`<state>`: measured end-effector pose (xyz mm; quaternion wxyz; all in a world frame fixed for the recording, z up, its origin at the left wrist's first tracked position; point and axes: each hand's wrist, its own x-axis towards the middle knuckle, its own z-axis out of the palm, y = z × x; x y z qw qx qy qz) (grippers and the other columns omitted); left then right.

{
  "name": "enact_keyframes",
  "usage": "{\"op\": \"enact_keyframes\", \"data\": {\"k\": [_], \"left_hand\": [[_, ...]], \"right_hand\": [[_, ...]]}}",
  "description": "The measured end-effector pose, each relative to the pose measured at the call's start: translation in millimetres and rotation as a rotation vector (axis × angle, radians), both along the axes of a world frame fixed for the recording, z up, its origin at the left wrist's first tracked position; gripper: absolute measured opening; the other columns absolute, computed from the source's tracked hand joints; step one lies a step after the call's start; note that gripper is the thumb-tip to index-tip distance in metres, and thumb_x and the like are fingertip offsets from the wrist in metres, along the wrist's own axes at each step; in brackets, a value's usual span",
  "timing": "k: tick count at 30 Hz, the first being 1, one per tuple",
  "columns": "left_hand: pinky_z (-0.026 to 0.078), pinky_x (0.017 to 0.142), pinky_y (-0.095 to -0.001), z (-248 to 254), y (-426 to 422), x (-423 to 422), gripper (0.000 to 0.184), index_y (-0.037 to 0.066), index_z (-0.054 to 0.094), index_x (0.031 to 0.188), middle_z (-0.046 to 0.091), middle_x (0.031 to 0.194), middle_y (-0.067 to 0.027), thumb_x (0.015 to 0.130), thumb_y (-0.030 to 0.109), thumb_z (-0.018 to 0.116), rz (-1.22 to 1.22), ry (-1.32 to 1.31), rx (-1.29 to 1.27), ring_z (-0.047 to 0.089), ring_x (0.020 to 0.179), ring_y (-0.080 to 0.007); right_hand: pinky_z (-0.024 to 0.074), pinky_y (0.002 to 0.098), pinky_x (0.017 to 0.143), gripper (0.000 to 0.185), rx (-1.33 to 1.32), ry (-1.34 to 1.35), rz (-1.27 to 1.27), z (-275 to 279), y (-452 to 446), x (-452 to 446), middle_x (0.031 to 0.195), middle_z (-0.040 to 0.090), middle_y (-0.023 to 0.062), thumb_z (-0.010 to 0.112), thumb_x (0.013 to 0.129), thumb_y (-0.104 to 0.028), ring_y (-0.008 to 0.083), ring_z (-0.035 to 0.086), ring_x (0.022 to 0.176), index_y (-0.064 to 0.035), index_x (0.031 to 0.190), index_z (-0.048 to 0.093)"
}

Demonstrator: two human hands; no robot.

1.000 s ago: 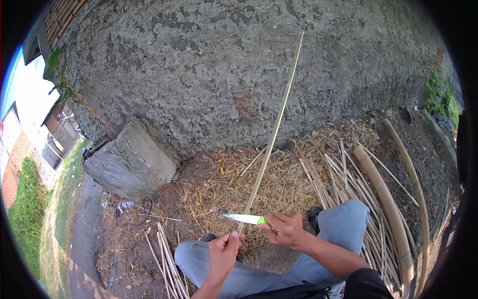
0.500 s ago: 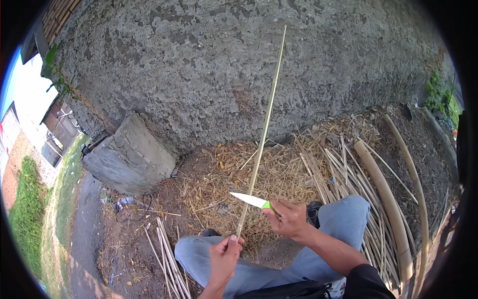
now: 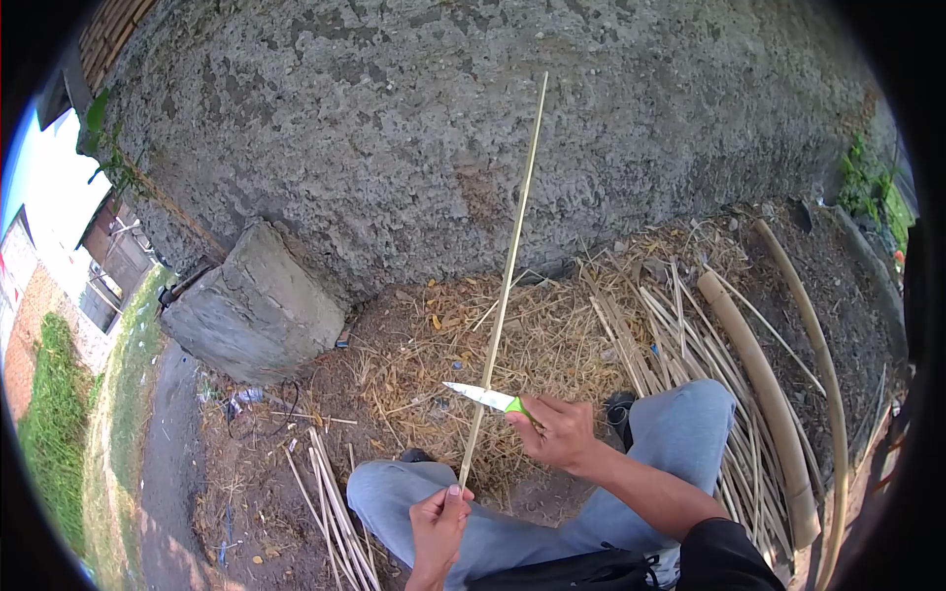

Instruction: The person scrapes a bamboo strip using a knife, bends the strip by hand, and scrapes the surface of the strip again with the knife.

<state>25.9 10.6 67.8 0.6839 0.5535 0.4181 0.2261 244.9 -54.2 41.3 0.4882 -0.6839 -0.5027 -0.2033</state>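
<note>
Wall (image 3: 394, 148): rough, grey and patchy, it filled most of my view ahead.
Ground (image 3: 296, 502): brown dirt, with dry straw-coloured shavings (image 3: 552, 355) scattered thickly between the wall and me.
Legs (image 3: 650, 483): mine were bent in faded blue trousers, knees out to either side.
Concrete block (image 3: 256, 305): it sat on the dirt to my left, near the foot of the wall.
Thick poles (image 3: 764, 409): two, side by side at my right; the outer one was slimmer and curved.
Pile of strips (image 3: 705, 360): long and pale, the strips lay loosely overlapped between my right knee and the poles.
Small bundle (image 3: 338, 512): a few more pale strips lay on the dirt beside my left knee.
Long strip (image 3: 505, 295): narrow and pale green-yellow, it slanted up and away from my left hand, its far tip in front of the wall.
Right hand (image 3: 560, 431): my fingers were closed round the green handle of the knife (image 3: 483, 396).
Left hand (image 3: 440, 520): my thumb and fingers were pinched together on the near end of the long strip.
Knife: its blade crossed the strip above my left hand, point to the left; I couldn't tell whether the edge touched.
</note>
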Motion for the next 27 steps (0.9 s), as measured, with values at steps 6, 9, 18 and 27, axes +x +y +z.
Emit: {"op": "enact_keyframes", "data": {"k": [6,9,18,27], "left_hand": [[0.025,0.041,-0.0191,-14,-11,-18,0.030,-0.006,0.064,0.088,0.049,0.059,0.0013,0.101,0.019,0.055,0.011,-0.046,-0.042,0.037,0.048,-0.0023],[0.031,0.041,-0.0239,-41,-4,-36,0.028,-0.006,0.064,0.094,0.056,0.063,-0.0040,0.099,0.022,0.057,-0.023,-0.056,-0.126,0.044,0.046,-0.0091],[0.026,0.041,-0.0186,-42,-22,-54,0.032,0.005,0.063,0.088,0.048,0.060,0.0064,0.100,0.034,0.056,0.031,0.052,-0.030,0.039,0.047,-0.0019],[0.024,0.041,-0.0197,-57,-27,-67,0.033,0.007,0.063,0.082,0.047,0.058,0.0071,0.099,0.034,0.057,0.093,0.135,0.043,0.037,0.047,-0.0019]], "right_hand": [[0.0322,0.0312,0.032,0.021,-0.012,-0.028,-0.006,-4,6,14,0.055,0.054,0.0008,0.074,0.083,-0.027,0.0148,0.049,0.037,-0.0078,0.090,0.069],[0.0326,0.0314,0.032,0.019,0.002,-0.090,0.054,-1,3,-3,0.054,0.054,0.0006,0.073,0.084,-0.026,0.0153,0.049,0.037,-0.0081,0.089,0.069],[0.0351,0.0312,0.033,0.021,-0.042,-0.055,0.056,1,2,-15,0.057,0.058,0.0003,0.071,0.085,-0.030,0.0163,0.052,0.038,-0.0094,0.089,0.069],[0.0372,0.0329,0.034,0.022,-0.060,0.006,-0.050,-24,23,5,0.060,0.062,0.0030,0.070,0.087,-0.031,0.0183,0.054,0.039,-0.0084,0.089,0.071]]}}
